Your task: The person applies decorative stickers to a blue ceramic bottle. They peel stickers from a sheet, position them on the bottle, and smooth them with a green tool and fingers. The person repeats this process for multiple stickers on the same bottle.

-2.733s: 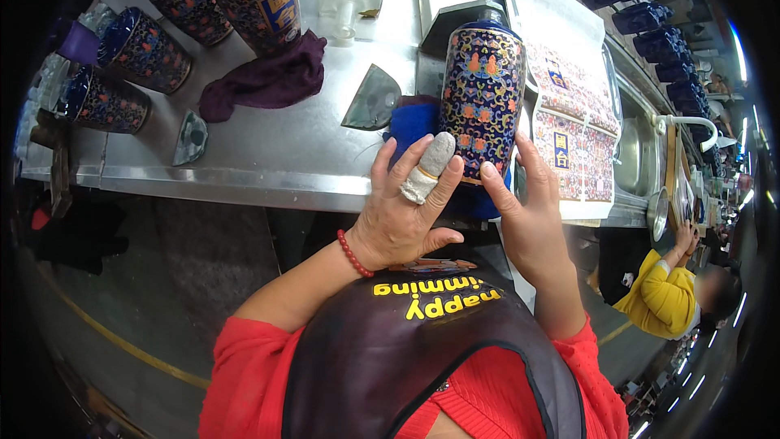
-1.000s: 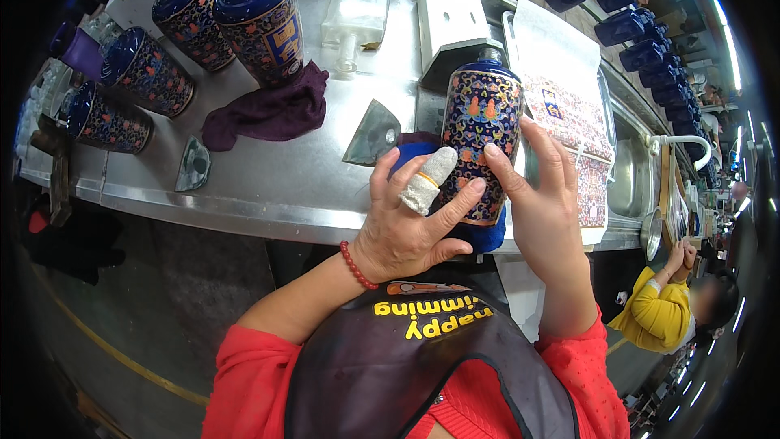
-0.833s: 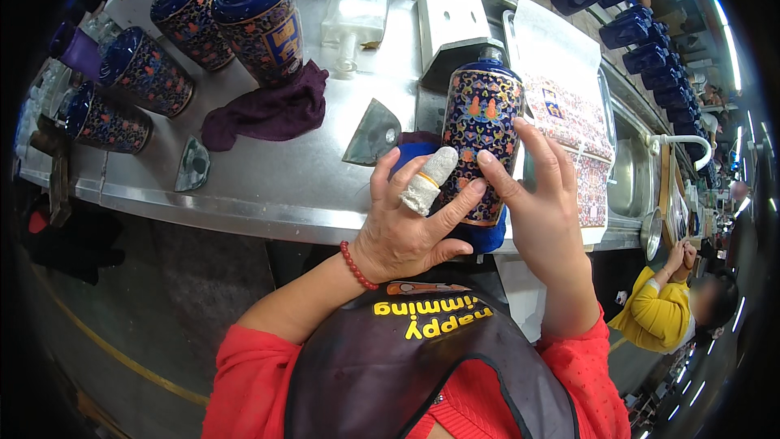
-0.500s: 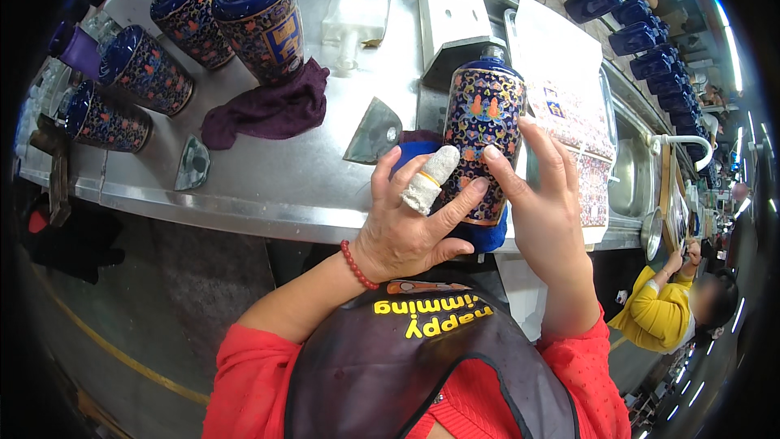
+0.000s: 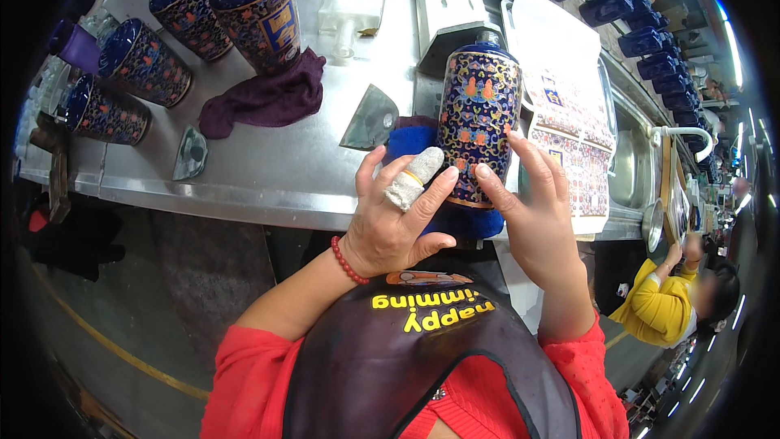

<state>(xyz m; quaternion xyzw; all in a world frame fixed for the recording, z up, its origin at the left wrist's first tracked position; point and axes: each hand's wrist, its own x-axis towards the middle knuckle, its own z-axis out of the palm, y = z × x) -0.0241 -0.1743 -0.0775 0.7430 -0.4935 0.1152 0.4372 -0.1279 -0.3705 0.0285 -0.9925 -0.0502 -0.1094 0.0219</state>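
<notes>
A dark blue bottle [image 5: 481, 118] with a colourful floral pattern rests at the counter's front edge. Its neck points away, at the dark notched end of a white block [image 5: 451, 0], and a blue cloth [image 5: 410, 142] shows beside and below it. My left hand [image 5: 398, 207] has its fingers apart, the index fingertip at the bottle's lower left. A grey fabric cover wraps its middle finger. On the other side, my right hand [image 5: 536, 211] spreads its fingers, with thumb and index tips at the bottle's lower right. Neither hand wraps around it.
Several patterned bottles [image 5: 256, 16] stand at the left by a purple cloth [image 5: 272, 97]. Glassy triangular pieces [image 5: 370, 119] and a clear bottle [image 5: 353, 0] lie on the metal counter [image 5: 268, 171]. Printed sheets [image 5: 569, 162], a sink [image 5: 626, 167] and a person in yellow [image 5: 658, 301] are rightward.
The bottle has shifted slightly up and left, exposing more blue cloth below it. Both hands have moved a little, and the right fingertips now sit lower on the bottle.
</notes>
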